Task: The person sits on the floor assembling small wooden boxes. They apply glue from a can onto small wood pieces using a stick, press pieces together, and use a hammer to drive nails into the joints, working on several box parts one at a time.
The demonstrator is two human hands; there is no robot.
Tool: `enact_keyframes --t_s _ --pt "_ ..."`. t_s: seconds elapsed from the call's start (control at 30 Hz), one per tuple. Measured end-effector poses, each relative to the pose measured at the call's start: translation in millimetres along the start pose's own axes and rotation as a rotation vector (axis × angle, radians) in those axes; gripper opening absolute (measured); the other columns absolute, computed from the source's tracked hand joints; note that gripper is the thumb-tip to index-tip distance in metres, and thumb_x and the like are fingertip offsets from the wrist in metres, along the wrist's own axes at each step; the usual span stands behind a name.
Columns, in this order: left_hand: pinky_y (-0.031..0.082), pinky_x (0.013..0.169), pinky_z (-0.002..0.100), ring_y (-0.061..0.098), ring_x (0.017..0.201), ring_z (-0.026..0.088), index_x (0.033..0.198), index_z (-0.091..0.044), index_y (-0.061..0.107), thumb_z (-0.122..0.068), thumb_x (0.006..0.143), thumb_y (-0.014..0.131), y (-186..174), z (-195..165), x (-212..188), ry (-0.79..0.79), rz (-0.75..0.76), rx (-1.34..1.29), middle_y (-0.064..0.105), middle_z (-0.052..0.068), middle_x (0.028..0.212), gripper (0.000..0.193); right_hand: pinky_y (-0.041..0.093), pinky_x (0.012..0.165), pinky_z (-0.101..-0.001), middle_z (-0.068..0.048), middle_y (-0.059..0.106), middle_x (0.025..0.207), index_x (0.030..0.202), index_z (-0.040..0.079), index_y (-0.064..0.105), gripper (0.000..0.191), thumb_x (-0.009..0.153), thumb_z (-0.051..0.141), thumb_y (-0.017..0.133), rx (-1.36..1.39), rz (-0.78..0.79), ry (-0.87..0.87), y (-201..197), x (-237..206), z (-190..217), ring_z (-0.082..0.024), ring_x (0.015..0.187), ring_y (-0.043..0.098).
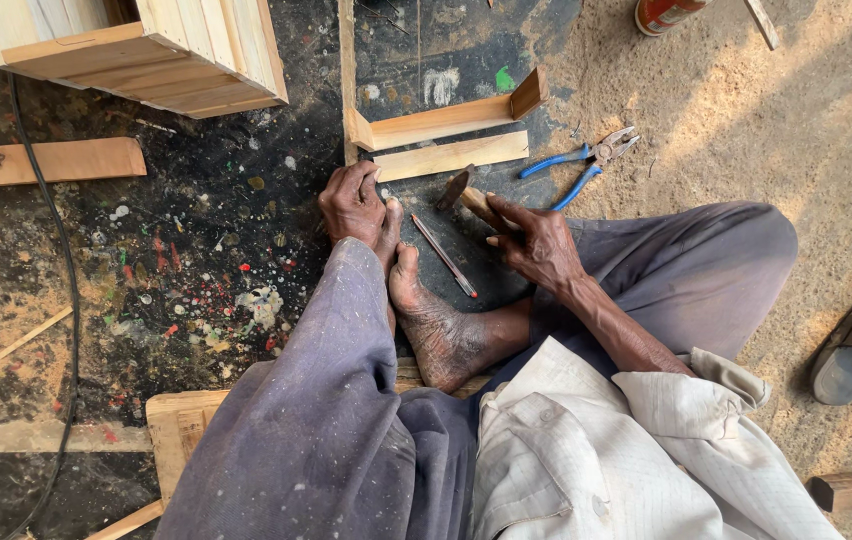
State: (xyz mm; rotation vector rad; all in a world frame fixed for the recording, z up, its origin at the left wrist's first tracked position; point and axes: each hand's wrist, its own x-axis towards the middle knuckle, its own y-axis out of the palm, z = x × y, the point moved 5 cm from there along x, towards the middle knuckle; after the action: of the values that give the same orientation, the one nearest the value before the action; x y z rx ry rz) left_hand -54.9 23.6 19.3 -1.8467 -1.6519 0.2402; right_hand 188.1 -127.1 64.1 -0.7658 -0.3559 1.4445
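We see the right hand (536, 240) closed around a hammer (468, 196) handle, head pointing to 10 o'clock. Left hand (351, 203) is curled, fingertips pressing the near end of a wooden slat (451, 156). Slat's long axis runs 8-to-2 o'clock. Hammer head hangs just at 5 o'clock of that end. Pencil (443, 256) lies on the floor between the hands; pliers (581, 163) at 1 o'clock of the right hand.

Tight quarters on a paint-spattered workshop floor (196, 260): the left hand (351, 205) sits hemmed between a bare foot (426, 310) and a flat wood strip (451, 157), with an L-shaped wooden frame (446, 120) just beyond. The right hand (541, 245), gripping a hammer (466, 195), has a pencil (444, 256) near it and blue-handled pliers (581, 165) ahead. Open floor lies left, below the wooden crate (146, 50).
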Motion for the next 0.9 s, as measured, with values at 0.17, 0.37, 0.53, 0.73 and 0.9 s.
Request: enact_keyframes --t_s 0.17,0.37,0.53,0.73,0.9 --pt "0.061 0.071 0.042 0.074 0.087 0.033 0.116 -0.005 0.064 0.003 0.094 0.071 1 -6 -2 0.06 -0.008 0.036 0.073 0.014 0.093 0.025 0.056 0.056 -0.0421 -0.015 0.075 0.092 0.155 0.016 0.049 0.077 0.085 0.015 0.08 -0.147 -0.115 -0.198 1 10 32 -0.029 0.065 0.069" --pt "0.062 0.07 0.044 0.074 0.084 0.034 0.131 -0.005 0.055 0.009 0.088 0.067 2 0 -6 -0.09 0.034 0.025 0.073 0.016 0.095 0.046 0.056 0.058 -0.0376 -0.014 0.073 0.101 0.152 0.018 0.053 0.069 0.088 0.008 0.076 -0.243 -0.255 -0.502 21 35 81 -0.026 0.073 0.068" --pt "0.062 0.071 0.043 0.076 0.087 0.033 0.13 -0.006 0.052 0.009 0.088 0.067 5 1 -6 -0.075 0.039 -0.032 0.075 0.015 0.098 0.047 0.053 0.057 -0.044 -0.013 0.068 0.088 0.141 0.016 0.063 0.056 0.088 0.008 0.076 -0.294 -0.2 -0.421 23 36 93 -0.031 0.072 0.066" --pt "0.061 0.071 0.045 0.075 0.085 0.035 0.127 -0.005 0.053 0.008 0.086 0.067 5 1 -5 -0.067 0.042 -0.037 0.073 0.016 0.095 0.045 0.053 0.062 -0.0452 -0.014 0.066 0.095 0.142 0.015 0.062 0.06 0.084 0.002 0.072 -0.271 -0.234 -0.439 22 34 96 -0.033 0.079 0.067" --pt "0.061 0.076 0.048 0.074 0.087 0.037 0.127 -0.005 0.056 0.009 0.088 0.065 2 -2 -6 -0.056 0.024 0.037 0.074 0.017 0.099 0.043 0.056 0.065 -0.0436 -0.016 0.065 0.102 0.142 0.019 0.061 0.069 0.076 -0.001 0.066 -0.342 -0.34 -0.568 20 27 98 -0.033 0.081 0.066"
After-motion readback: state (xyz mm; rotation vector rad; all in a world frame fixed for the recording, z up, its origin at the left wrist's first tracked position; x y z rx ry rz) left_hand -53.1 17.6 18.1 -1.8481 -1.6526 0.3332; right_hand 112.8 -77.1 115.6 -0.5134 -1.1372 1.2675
